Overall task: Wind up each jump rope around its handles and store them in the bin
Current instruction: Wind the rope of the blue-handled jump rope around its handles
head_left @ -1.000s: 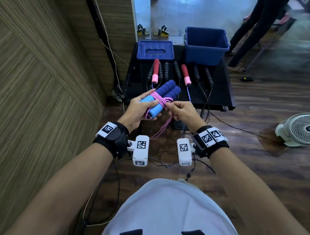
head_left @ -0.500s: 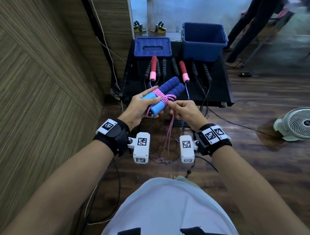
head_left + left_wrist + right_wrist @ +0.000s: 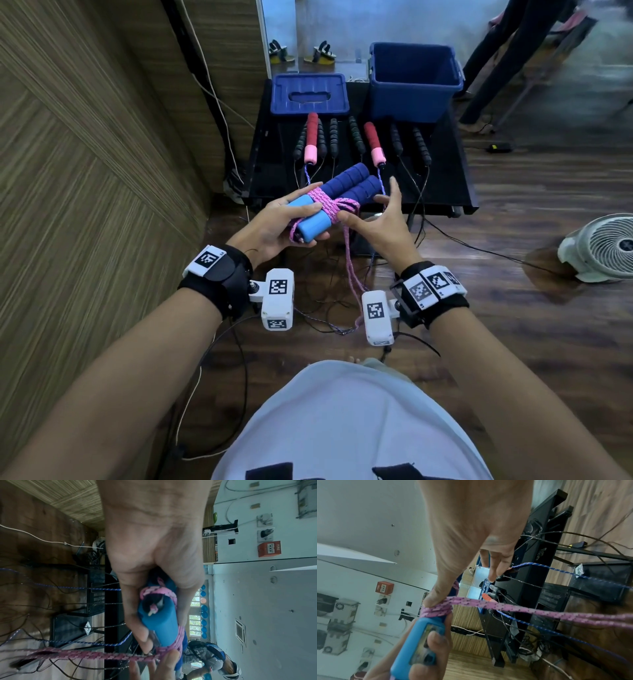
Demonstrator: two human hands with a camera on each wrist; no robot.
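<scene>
Right now, two blue handles point(image 3: 339, 198) are held side by side in the left hand point(image 3: 270, 229). They are gripped at their light blue ends, with the fingers curled under them and the thumb laid on top. A pink rope point(image 3: 329, 205) is wound a few times around the middle of both handles. From the wraps, a loose part of the pink rope is seen hanging down between the two wrists toward the wooden floor point(image 3: 513, 342).

The right hand point(image 3: 380, 222) is kept just beside the handles. Its fingers are spread and mostly straight, and nothing is gripped by them. Its thumb point(image 3: 436, 595) is pressed against the pink wraps, as is seen from the right wrist.

Behind the hands, a black table point(image 3: 445, 192) is seen. More jump ropes are laid on it in a row. Two of them have red and pink handles point(image 3: 311, 144), and the others have black handles point(image 3: 356, 138). Their thin cords are left hanging over the front edge of the table.

At the back of the table, a blue bin point(image 3: 412, 82) is set on the right side, with its top open. A blue lid point(image 3: 308, 94) is laid flat to its left. A white fan point(image 3: 606, 246) is placed on the floor, well apart on the right.
</scene>
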